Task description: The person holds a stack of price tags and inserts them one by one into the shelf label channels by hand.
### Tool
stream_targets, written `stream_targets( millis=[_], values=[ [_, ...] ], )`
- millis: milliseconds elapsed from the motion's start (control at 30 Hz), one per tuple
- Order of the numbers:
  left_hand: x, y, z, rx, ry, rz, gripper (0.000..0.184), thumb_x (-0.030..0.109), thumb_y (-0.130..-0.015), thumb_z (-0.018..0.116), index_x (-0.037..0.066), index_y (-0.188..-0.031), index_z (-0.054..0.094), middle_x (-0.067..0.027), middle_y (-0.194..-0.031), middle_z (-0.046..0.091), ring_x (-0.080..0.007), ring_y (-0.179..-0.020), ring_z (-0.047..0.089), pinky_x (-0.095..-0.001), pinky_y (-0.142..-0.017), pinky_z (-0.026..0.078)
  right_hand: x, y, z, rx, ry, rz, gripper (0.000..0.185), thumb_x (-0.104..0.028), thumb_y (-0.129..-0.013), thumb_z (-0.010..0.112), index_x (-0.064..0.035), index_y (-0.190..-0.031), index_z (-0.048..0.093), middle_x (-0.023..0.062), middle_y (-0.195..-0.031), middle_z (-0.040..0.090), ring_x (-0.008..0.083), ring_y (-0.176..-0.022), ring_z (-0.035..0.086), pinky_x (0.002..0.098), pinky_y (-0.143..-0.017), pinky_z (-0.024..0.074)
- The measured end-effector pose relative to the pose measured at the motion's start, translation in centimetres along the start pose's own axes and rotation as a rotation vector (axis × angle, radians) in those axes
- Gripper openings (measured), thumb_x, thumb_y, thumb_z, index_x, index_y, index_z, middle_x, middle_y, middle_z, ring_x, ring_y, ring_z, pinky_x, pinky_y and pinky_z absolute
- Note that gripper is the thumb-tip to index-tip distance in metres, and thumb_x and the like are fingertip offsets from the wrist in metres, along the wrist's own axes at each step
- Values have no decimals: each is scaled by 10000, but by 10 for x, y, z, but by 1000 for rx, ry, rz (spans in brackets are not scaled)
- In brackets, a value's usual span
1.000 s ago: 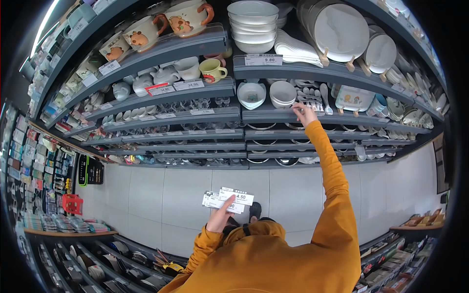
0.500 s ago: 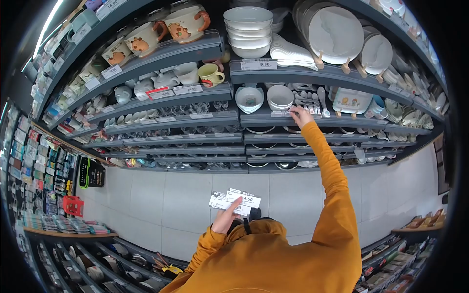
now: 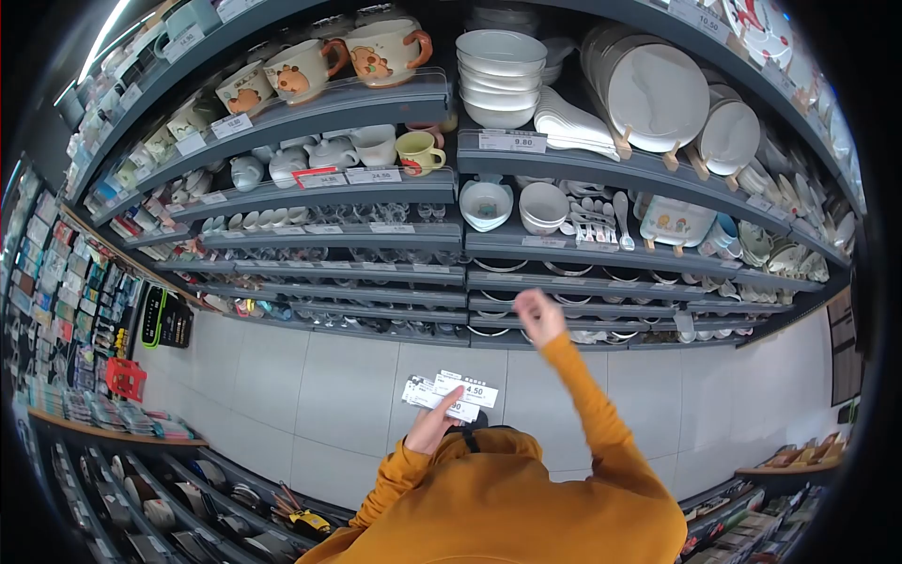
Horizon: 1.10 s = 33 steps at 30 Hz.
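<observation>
Low in front of my body, my left hand (image 3: 434, 425) holds several white price labels (image 3: 468, 393) fanned out, its thumb on top of them. My right hand (image 3: 539, 318) is off the shelf, in front of the lower tiers, blurred by motion; whether its fingers hold anything cannot be made out. Above it on the middle shelf (image 3: 526, 242) stand a stack of white bowls (image 3: 543, 207), a patterned bowl (image 3: 487, 204) and white spoons (image 3: 594, 222). Clear label holders run along that shelf's front edge.
Higher up are stacked white bowls (image 3: 500, 80), large plates (image 3: 658, 94) and animal mugs (image 3: 387, 52). A yellow mug (image 3: 420, 152) stands mid-left. Black baskets (image 3: 167, 318) and a red basket (image 3: 125, 378) are at the left. More shelving lies behind me.
My right hand has left the middle shelf's edge beside the bowls and moved down and left toward me. My left hand still holds the labels. The view has shifted slightly.
</observation>
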State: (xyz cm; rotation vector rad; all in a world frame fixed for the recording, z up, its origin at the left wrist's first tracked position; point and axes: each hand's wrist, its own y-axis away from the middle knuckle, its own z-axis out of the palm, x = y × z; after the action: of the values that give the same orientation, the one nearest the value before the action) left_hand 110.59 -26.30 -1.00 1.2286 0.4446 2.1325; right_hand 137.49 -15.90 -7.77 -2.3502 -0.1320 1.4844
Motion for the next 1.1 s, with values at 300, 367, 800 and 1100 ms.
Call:
stream_targets(
  millis=[300, 367, 800, 1100],
  values=[
    [-8, -24, 6, -77, -15, -16, 163, 216, -916, 640, 98, -1022, 605, 24, -873, 622, -53, -719, 560, -210, -566, 386, -32, 130, 58, 35, -282, 420, 139, -55, -907, 597, -23, -1035, 552, 48, -807, 633, 108, -777, 617, 233, -707, 482],
    [-5, -25, 11, -92, -64, -1, 199, 250, -912, 644, 96, -1032, 605, 19, -892, 624, -57, -738, 562, -214, -588, 394, -33, 129, 50, 87, -348, 377, 147, -101, -934, 576, -20, -1054, 551, 53, -782, 628, 104, -756, 609, 244, -666, 479],
    [-5, -11, -4, -46, -103, 66, 244, 278, -912, 641, 98, -1072, 598, 22, -924, 620, -61, -782, 564, -218, -621, 407, -110, 96, 25, -272, -263, 253, 302, -202, -849, 719, -7, -1039, 587, 122, -882, 685, 154, -793, 656, 266, -703, 511],
    [-1, 5, -25, -94, -57, 38, 267, 183, -910, 631, 72, -1147, 578, -17, -1013, 631, -102, -879, 597, -255, -660, 453, -114, 97, 41, -295, -247, 331, 256, -128, -867, 691, 10, -1052, 580, 104, -917, 671, 134, -852, 642, 260, -719, 508]
  ],
)
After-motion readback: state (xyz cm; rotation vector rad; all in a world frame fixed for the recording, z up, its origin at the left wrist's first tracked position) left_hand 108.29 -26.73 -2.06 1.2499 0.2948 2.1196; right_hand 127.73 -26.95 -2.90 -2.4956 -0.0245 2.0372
